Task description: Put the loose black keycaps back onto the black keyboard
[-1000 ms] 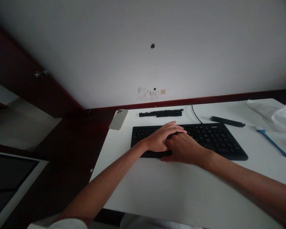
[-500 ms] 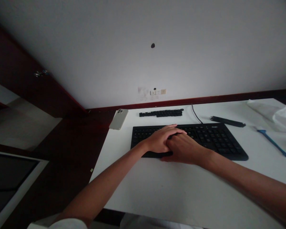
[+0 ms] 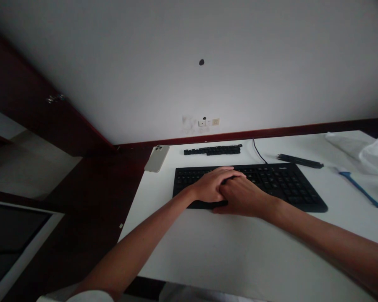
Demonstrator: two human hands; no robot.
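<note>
Dipping slightly lower than a second ago, the upper finger of the bare left hand [image 3: 209, 186] is now lying closer to the knuckles of the bare right hand [image 3: 241, 196]. Left fingers are stretching, only gently bent, across the right fingers; that thumb is staying hidden, so I cannot tell whether the hand is gripping anything. Right fingers are curling down beneath them, the thumb pointing left along the near edge of a wide black plastic keyboard [image 3: 290, 188]; what they are holding, if anything, I cannot tell. Both hands are resting over the keyboard's middle, and it is lying flat on a white tabletop [image 3: 208, 247]. Beyond it, loose black keycaps [image 3: 223, 149] are sitting in rows; a pale, flat smartphone [image 3: 157, 159] is lying to their left. A blue-handled brush [image 3: 362, 191] is lying to the keyboard's right.
</note>
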